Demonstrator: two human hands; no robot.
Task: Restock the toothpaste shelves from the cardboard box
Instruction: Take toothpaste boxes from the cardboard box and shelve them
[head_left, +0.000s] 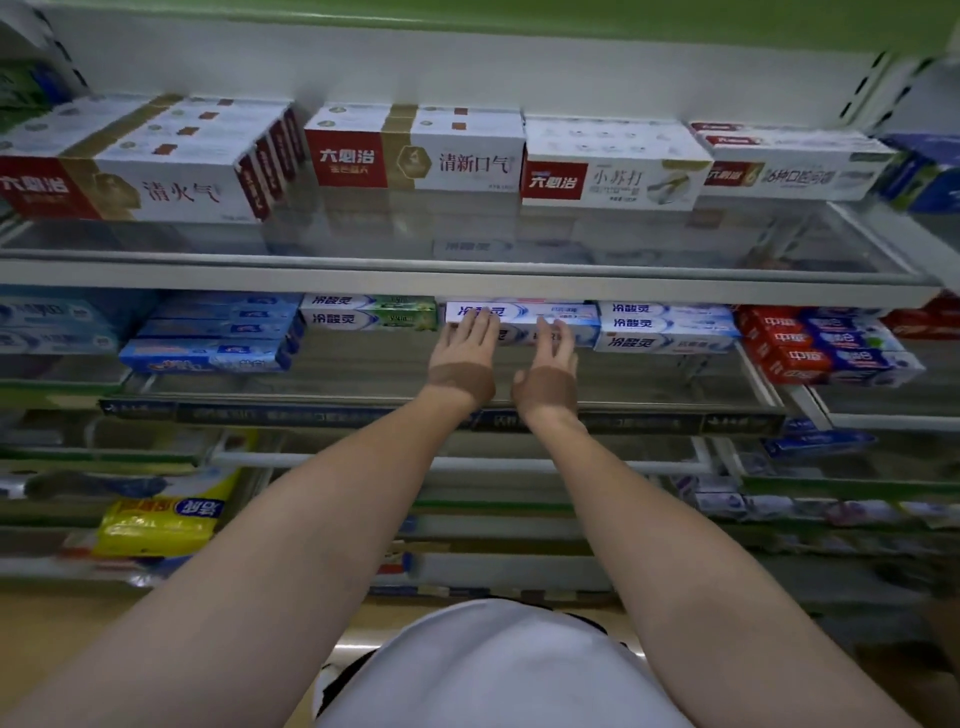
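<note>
1. My left hand: fingers straight, together, resting on the white-blue toothpaste box.
2. My right hand: fingers straight, touching that same box.
3. Box: middle shelf, between green-white boxes and a white-blue stack.
4. Upper shelf: red-white cartons.

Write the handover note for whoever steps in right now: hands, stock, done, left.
Left hand: open, straight fingers pressing the left end of the white-and-blue toothpaste carton stack on the middle shelf.
Right hand: open, fingers against the same stack's right part.
Neighbours: white-and-green cartons to its left, taller white-and-blue stack to its right.
Done: this stack sits at the back of the shelf.
Left: bare shelf in front; the cardboard box is out of view.
</note>
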